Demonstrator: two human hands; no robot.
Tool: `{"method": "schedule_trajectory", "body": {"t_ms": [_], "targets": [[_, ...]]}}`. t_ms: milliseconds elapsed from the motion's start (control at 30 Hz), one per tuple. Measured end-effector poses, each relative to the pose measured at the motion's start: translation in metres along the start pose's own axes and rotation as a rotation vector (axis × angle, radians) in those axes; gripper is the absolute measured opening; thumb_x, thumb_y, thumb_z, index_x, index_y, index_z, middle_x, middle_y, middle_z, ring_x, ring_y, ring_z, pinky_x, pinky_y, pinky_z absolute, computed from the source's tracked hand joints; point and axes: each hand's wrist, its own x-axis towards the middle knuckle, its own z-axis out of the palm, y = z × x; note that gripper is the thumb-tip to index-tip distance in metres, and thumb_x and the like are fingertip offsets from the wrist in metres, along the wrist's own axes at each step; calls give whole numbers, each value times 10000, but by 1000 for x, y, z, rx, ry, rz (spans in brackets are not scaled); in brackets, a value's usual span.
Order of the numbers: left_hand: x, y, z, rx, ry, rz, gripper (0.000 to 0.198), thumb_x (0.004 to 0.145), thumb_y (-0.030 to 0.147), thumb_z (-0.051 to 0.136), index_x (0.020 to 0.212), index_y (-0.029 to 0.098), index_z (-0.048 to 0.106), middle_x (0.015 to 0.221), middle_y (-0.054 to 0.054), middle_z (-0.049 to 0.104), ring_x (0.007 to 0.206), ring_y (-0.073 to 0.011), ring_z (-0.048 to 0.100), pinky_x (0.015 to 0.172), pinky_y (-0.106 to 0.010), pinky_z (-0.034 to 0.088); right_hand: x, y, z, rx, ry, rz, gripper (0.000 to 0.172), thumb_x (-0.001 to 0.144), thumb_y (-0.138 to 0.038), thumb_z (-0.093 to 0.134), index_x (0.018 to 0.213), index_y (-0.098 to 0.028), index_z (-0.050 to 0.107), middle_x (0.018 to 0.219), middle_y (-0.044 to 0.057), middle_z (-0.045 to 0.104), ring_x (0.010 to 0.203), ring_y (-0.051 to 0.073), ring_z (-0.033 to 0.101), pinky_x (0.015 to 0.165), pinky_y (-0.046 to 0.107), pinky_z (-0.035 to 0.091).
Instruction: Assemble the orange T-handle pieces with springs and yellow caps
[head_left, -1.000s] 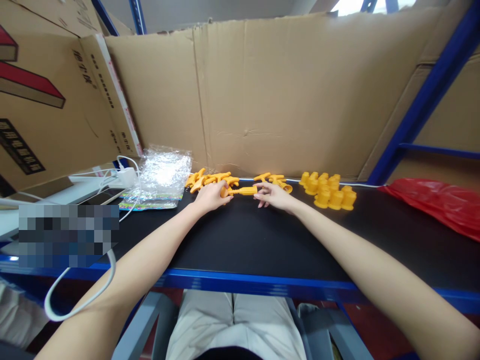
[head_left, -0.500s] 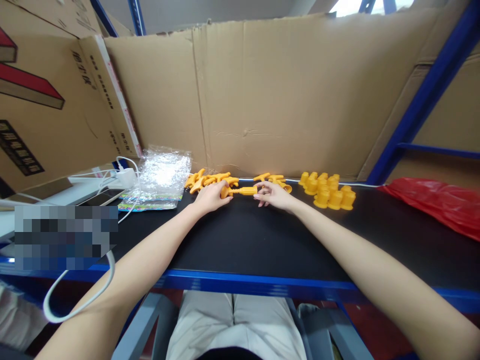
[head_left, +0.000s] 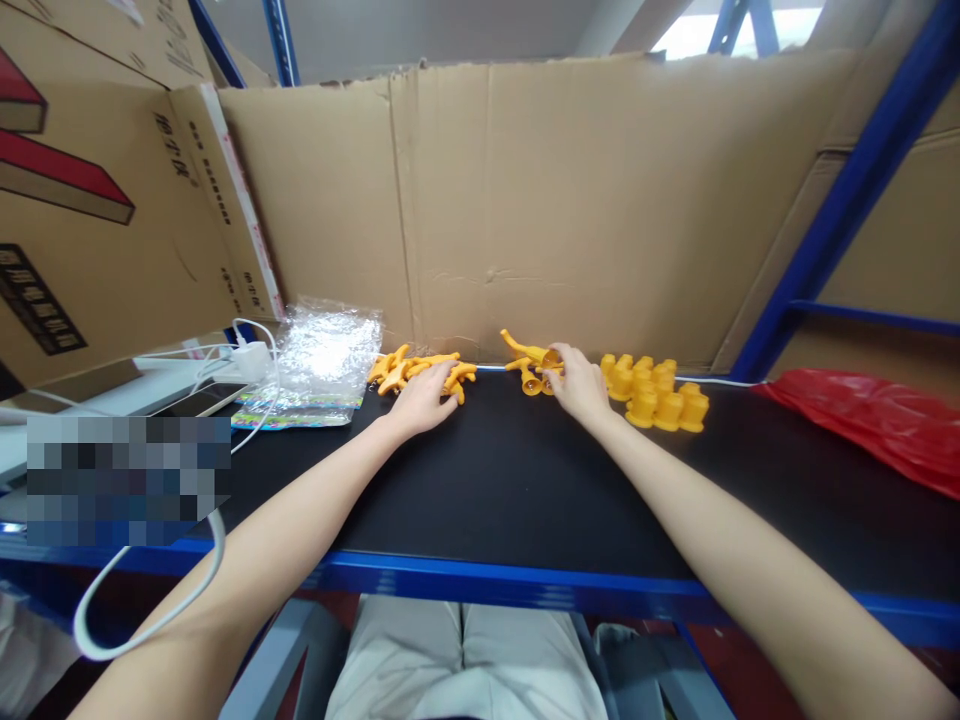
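Observation:
My right hand (head_left: 583,388) is closed on a yellow plastic piece with a cup-shaped end (head_left: 529,350). The cup end lies at the fingers, and the narrow arm points up and left. Just below it, similar cup-ended pieces (head_left: 531,383) lie on the black tabletop (head_left: 510,480). My left hand (head_left: 424,402) is at the right side of a pile of yellow branched plastic pieces (head_left: 394,370). Its thumb and fingers curve around one yellow branched piece (head_left: 459,384) at the pile's edge. The far fingertips are hidden.
Several yellow cup-like parts (head_left: 660,390) stand grouped to the right. A red plastic bag (head_left: 862,415) lies at far right. Clear plastic packaging (head_left: 322,350), white cables and a charger (head_left: 253,362) are at left. A cardboard wall (head_left: 525,210) closes off the back.
The long yellow piece between my hands has left the left hand. My right hand has moved slightly right with a cup-ended piece, now tilted upward. My left hand has moved onto the pile.

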Motion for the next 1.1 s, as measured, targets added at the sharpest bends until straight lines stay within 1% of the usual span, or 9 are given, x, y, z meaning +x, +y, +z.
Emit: {"method": "schedule_trajectory", "body": {"t_ms": [67, 167, 333, 433, 533, 733, 933, 1000, 1100], "targets": [[0, 0, 0, 2, -16, 6, 517, 795, 253, 495, 1293, 154, 396, 1267, -130, 539, 1145, -247, 521, 974, -428, 414, -1, -3, 1, -147, -31, -39, 313, 843, -221, 491, 1155, -202, 516, 1052, 99, 616, 886, 240, 579, 732, 342, 368], [0, 1, 0, 9, -26, 4, 463, 799, 265, 490, 1247, 157, 443, 1268, -128, 534, 1158, -254, 509, 980, -428, 406, -4, -12, 5, -258, -88, -102, 295, 868, -204, 450, 1154, -199, 519, 1020, 104, 615, 922, 246, 558, 738, 335, 314], [0, 0, 2, 39, -71, 9, 381, 803, 277, 488, 1171, 183, 502, 1163, -112, 582, 1097, -252, 542, 940, -423, 430, -9, -24, 15, -348, -191, -198, 280, 891, -175, 410, 1142, -199, 532, 1051, 122, 609, 936, 243, 539, 754, 340, 266], [0, -1, 3, 36, -85, 21, 366, 800, 277, 493, 1147, 167, 521, 1171, -118, 580, 1081, -254, 547, 942, -417, 429, -11, -25, 20, -384, -245, -237, 291, 908, -182, 393, 1165, -187, 529, 1099, 142, 597, 975, 260, 526, 773, 359, 264], [0, -1, 3, 28, -98, 25, 364, 797, 273, 496, 1143, 164, 527, 1171, -114, 584, 1058, -244, 557, 938, -404, 433, -11, -23, 22, -375, -271, -268, 291, 901, -234, 447, 1173, -179, 534, 1139, 143, 583, 1015, 274, 511, 808, 378, 268], [0, -2, 3, 25, -128, 31, 369, 799, 276, 493, 1152, 172, 527, 1163, -102, 586, 1046, -229, 563, 930, -393, 441, -10, -21, 21, -339, -250, -283, 274, 879, -263, 493, 1124, -163, 559, 1122, 143, 591, 1007, 275, 507, 816, 375, 280], [0, 0, 1, 23, -128, 39, 354, 800, 273, 485, 1133, 169, 544, 1144, -110, 587, 1042, -236, 563, 924, -391, 445, -9, -20, 21, -259, -135, -337, 246, 886, -265, 454, 1069, -141, 561, 1135, 151, 589, 1042, 265, 494, 866, 371, 263], [0, 0, 1, 21, -125, 40, 348, 799, 268, 486, 1128, 175, 548, 1139, -107, 589, 1043, -233, 563, 925, -389, 444, -9, -19, 21, -239, -119, -321, 231, 895, -244, 419, 1049, -144, 559, 1087, 146, 614, 1021, 261, 506, 869, 374, 258], [0, 0, 2, 18, -126, 39, 337, 794, 261, 493, 1119, 195, 552, 1122, -94, 594, 1037, -227, 563, 925, -389, 444, -8, -18, 21, -255, -126, -224, 225, 888, -228, 416, 1041, -152, 563, 1024, 139, 644, 964, 262, 532, 870, 396, 248]]}}
